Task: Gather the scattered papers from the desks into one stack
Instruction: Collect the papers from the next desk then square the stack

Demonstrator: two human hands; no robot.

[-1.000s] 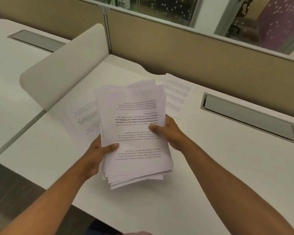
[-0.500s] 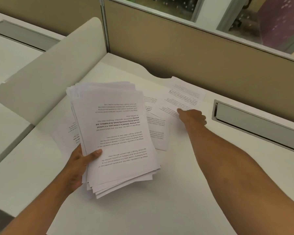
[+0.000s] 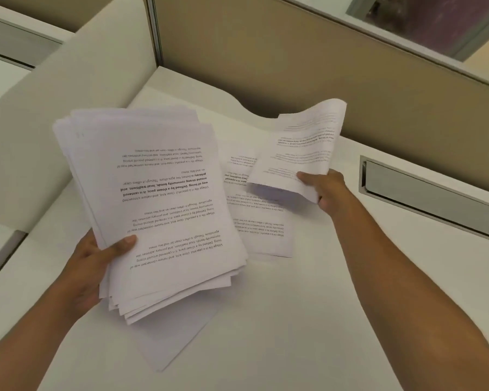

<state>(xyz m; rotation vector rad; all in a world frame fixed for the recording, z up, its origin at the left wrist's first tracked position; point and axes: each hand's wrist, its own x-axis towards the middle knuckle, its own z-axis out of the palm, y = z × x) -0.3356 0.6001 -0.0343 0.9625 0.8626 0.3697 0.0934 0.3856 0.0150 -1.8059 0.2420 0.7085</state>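
Above the desk (image 3: 308, 320), the stack (image 3: 158, 204) points away, left hand (image 3: 88, 266) gripping.

Both hands grip with thumbs on top: left hand (image 3: 89, 266) near, right hand (image 3: 326, 189) extended forward.

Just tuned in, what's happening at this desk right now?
A person is collecting printed sheets off a white desk. The left hand grips a thick, uneven stack of papers by its near corner, held above the desk. The right hand has pinched a loose sheet and has it lifted, curling, off the surface. At least one more printed sheet lies flat between the two hands, and another sheet lies under the stack, not yet gathered.
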